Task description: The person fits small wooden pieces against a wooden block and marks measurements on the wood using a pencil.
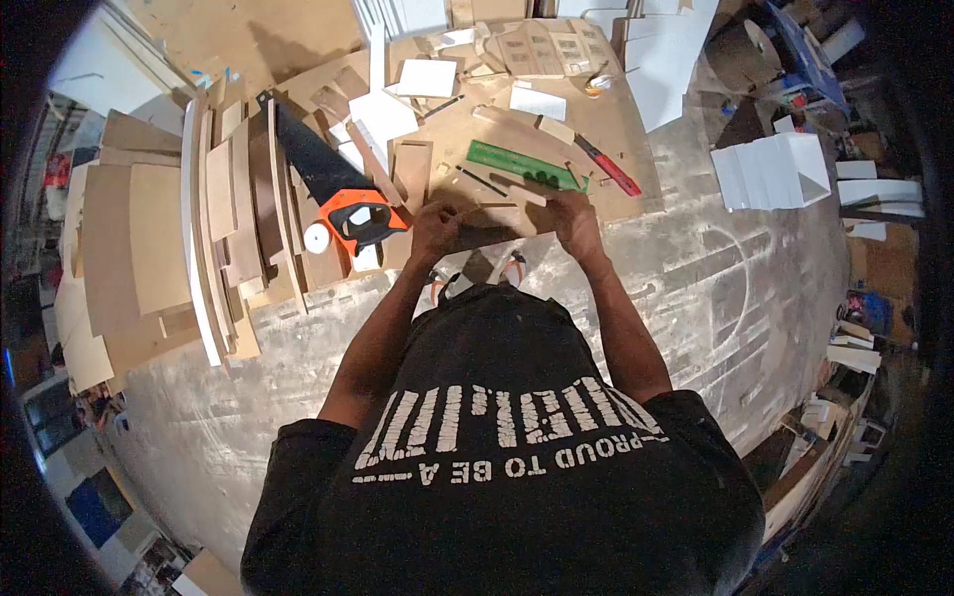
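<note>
At the near edge of the workbench, my left hand is closed on the left end of a small piece of brown board. My right hand grips a narrow strip of board at its right end; its fingertips are partly hidden. Just left of my left hand lies a handsaw with an orange and black handle. A green ruler and a dark pencil lie beyond my hands. Farther right is a red utility knife.
Long board strips are stacked on the left, beside a white tape roll. White offcuts and a second pencil lie toward the back. A white box stands at the right, above the scuffed floor.
</note>
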The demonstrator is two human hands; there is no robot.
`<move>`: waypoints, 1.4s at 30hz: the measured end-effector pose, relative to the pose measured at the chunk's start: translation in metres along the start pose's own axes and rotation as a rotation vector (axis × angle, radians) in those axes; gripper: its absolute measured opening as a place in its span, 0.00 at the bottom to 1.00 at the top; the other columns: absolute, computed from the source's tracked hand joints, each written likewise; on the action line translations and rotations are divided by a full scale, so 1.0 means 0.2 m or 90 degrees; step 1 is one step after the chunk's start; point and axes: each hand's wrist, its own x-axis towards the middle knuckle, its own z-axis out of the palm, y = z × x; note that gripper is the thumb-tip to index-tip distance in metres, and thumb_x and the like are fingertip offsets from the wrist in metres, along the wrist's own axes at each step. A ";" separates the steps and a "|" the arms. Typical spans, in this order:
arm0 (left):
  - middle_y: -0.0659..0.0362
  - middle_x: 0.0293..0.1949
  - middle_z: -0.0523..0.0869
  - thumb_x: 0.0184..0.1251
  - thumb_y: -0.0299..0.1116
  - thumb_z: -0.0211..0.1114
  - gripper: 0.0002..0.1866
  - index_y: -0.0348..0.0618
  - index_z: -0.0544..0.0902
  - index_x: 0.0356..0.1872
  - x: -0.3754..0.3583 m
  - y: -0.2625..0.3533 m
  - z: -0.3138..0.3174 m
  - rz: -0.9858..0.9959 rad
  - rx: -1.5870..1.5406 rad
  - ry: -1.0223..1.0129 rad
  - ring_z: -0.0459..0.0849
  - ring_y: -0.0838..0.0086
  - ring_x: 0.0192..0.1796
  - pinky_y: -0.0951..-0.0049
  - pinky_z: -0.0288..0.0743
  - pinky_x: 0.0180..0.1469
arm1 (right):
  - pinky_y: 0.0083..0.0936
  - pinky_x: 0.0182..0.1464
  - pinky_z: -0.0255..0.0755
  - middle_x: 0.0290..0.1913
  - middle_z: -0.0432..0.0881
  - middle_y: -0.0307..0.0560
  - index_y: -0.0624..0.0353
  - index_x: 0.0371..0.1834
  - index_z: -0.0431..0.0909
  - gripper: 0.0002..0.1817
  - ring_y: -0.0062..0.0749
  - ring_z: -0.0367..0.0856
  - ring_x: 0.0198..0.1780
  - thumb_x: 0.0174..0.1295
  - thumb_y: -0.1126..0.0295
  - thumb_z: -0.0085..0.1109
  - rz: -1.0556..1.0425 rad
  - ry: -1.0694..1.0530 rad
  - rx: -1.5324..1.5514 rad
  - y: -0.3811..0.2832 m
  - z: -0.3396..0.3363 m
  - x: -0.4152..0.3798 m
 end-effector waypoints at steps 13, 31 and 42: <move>0.49 0.36 0.91 0.58 0.38 0.72 0.15 0.36 0.90 0.38 -0.01 -0.01 -0.04 -0.081 0.020 -0.024 0.90 0.65 0.38 0.66 0.83 0.43 | 0.52 0.54 0.73 0.58 0.78 0.54 0.49 0.57 0.80 0.18 0.56 0.78 0.52 0.64 0.68 0.54 -0.075 -0.159 -0.111 -0.09 0.21 0.01; 0.51 0.34 0.89 0.60 0.27 0.64 0.13 0.29 0.86 0.43 -0.07 0.12 -0.10 -0.189 -0.223 -0.066 0.88 0.70 0.33 0.69 0.86 0.33 | 0.47 0.63 0.72 0.67 0.75 0.50 0.47 0.60 0.80 0.21 0.54 0.77 0.59 0.64 0.71 0.56 -0.021 -0.191 -0.062 -0.16 0.27 0.04; 0.50 0.35 0.89 0.61 0.34 0.74 0.17 0.29 0.86 0.43 -0.08 0.13 -0.08 -0.211 -0.233 -0.056 0.89 0.69 0.34 0.69 0.88 0.31 | 0.45 0.64 0.72 0.71 0.72 0.49 0.45 0.58 0.82 0.21 0.54 0.76 0.60 0.61 0.74 0.58 0.004 -0.213 -0.045 -0.21 0.26 0.05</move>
